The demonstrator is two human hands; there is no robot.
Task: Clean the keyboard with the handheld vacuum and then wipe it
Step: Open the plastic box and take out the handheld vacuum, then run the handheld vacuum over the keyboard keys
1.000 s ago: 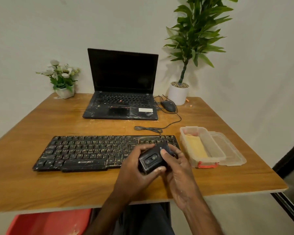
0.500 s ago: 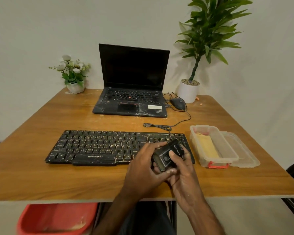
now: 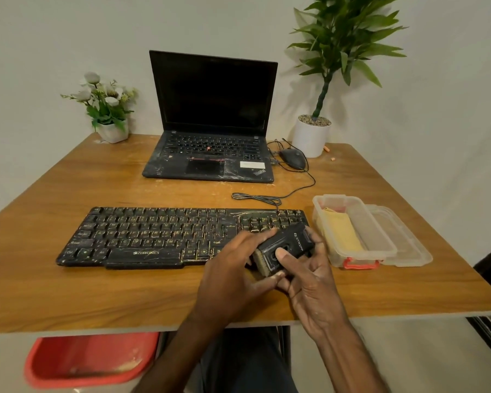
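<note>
A dusty black keyboard (image 3: 153, 236) lies across the wooden table (image 3: 68, 293), near its front. Both my hands hold a small black handheld vacuum (image 3: 288, 246) just above the keyboard's right end, its brush end turned toward the lower left. My left hand (image 3: 233, 276) cups it from the left side. My right hand (image 3: 312, 282) grips it from below and the right, with the thumb resting on the button on top. A yellow cloth (image 3: 340, 231) lies inside a clear plastic box (image 3: 380, 245) to the right of the keyboard.
An open black laptop (image 3: 213, 131) stands behind the keyboard, with a wired mouse (image 3: 293, 159) and its cable to its right. A tall potted plant (image 3: 312, 134) and a small flower pot (image 3: 112, 129) sit at the back corners. The box's lid (image 3: 406, 245) lies beside it. A red stool (image 3: 88, 361) shows under the table.
The camera view has shifted slightly, so the scene sits differently in frame. My hands have turned the vacuum a little, and its brush end now shows at the lower left.
</note>
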